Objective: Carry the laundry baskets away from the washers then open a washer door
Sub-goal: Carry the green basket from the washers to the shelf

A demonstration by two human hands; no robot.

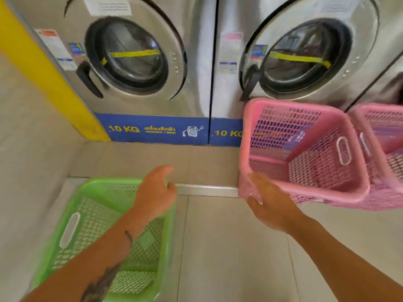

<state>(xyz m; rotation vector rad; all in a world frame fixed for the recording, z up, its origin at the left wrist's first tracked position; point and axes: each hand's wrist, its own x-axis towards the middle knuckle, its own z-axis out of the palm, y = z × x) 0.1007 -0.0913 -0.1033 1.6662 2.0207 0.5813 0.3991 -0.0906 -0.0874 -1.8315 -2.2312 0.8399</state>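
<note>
**Baskets: empty, light, grip by the rim or handle slots**

The pink basket (305,153) sits before the right washer (305,55), a second pink basket (383,153) touching it. It is mesh plastic and empty, judged light, stiff and slightly springy. The right hand (270,203) curls at its near corner rim; grip unclear. The left hand (154,192) hangs spread above the green basket (72,225).

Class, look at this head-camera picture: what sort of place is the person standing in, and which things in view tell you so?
Most likely a self-service laundromat. Two identical steel front-loading washers stand side by side, each with a blue "10 KG" label beneath, and plastic laundry baskets, one green and pink ones, sit before them.
</note>
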